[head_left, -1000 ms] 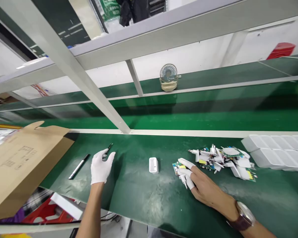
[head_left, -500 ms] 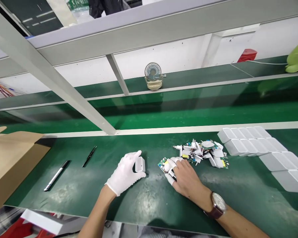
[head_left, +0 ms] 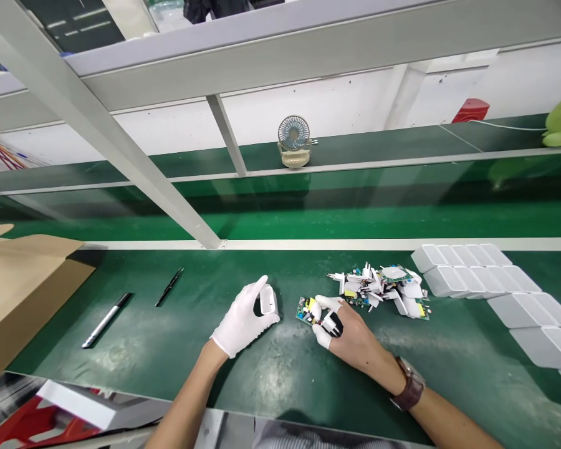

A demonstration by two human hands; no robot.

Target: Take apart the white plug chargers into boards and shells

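My left hand, in a white glove, has thumb and fingers around a small white plastic case standing on the green table. My right hand, with white covers on its fingertips, grips a small circuit board with yellow and blue parts and a white plug piece attached. The board is just right of the case, and the two are apart. Behind my right hand lies a heap of circuit boards with white plug pieces.
Rows of white plastic cases stand at the right. A silver pen and a black pen lie at the left, beside a cardboard box. A small fan sits on the shelf behind a slanted metal post.
My left hand has shifted slightly right with the white case, which is now tilted differently. My right hand has turned, so the board and its white plug piece show more.
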